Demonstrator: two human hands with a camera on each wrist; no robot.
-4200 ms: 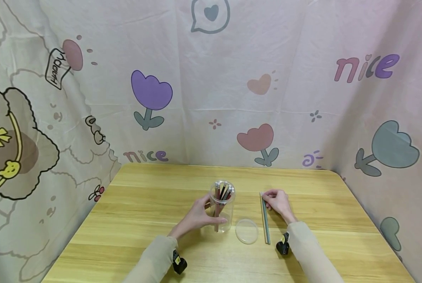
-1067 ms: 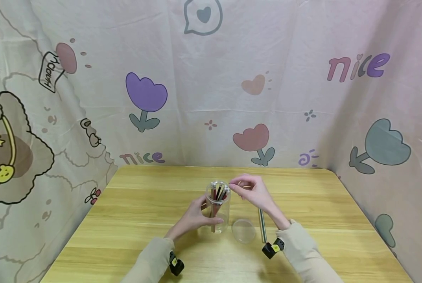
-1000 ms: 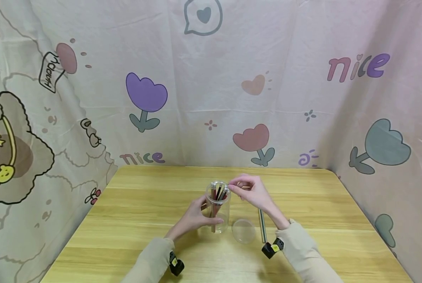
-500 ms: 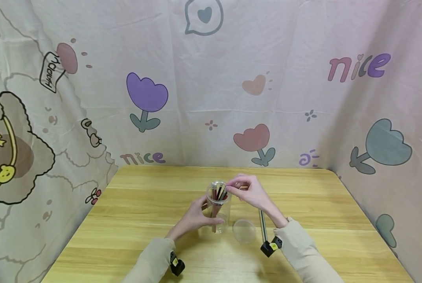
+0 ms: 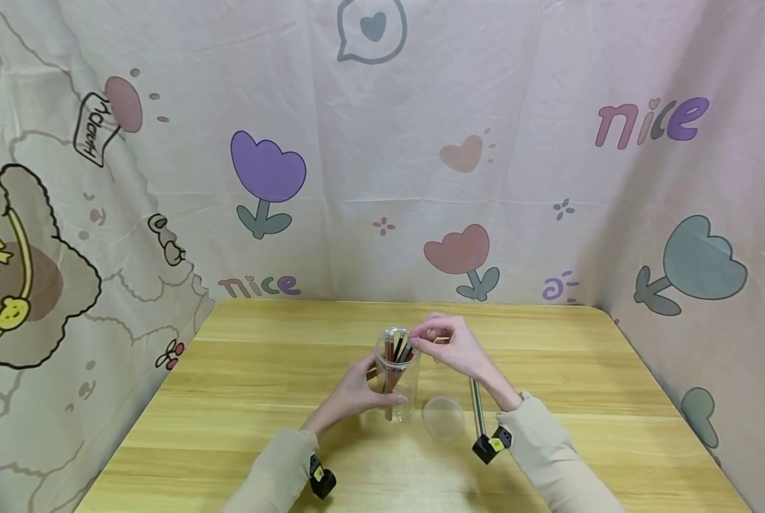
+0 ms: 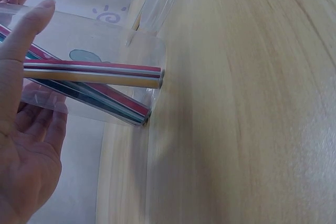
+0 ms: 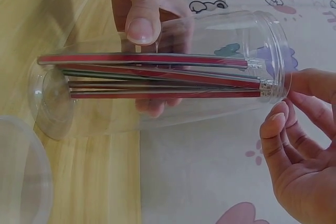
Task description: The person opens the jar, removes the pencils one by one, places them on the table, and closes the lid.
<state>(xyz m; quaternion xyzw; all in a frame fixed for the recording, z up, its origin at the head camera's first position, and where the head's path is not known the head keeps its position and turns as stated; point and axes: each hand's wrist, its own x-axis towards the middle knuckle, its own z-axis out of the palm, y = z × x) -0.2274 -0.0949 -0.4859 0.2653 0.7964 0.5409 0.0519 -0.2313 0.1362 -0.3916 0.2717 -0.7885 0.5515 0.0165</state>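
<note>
My left hand (image 5: 356, 390) grips a clear plastic jar (image 5: 410, 385) round its side, thumb across the front. The jar stands upright on the table. Several striped pencils (image 7: 157, 59) lean inside it, their metal-capped ends up near the mouth. In the left wrist view, the lower ends of the pencils (image 6: 94, 72) rest by the jar's bottom. My right hand (image 5: 449, 345) is at the jar's mouth, fingers bent and fingertips right at the rim, overlapping the pencil tops in the head view. I cannot tell whether it pinches a pencil.
A clear round lid (image 5: 443, 419) lies flat on the wooden table (image 5: 241, 399), right of the jar. Beyond it, striped pencils (image 5: 478, 410) lie on the table, partly hidden under my right wrist. A printed cloth (image 5: 369, 142) hangs behind the table.
My right hand has left the pencils on the table and come left to the jar's mouth. Over the last second its fingertips shifted slightly closer over the pencil tops. The left hand keeps its grip.
</note>
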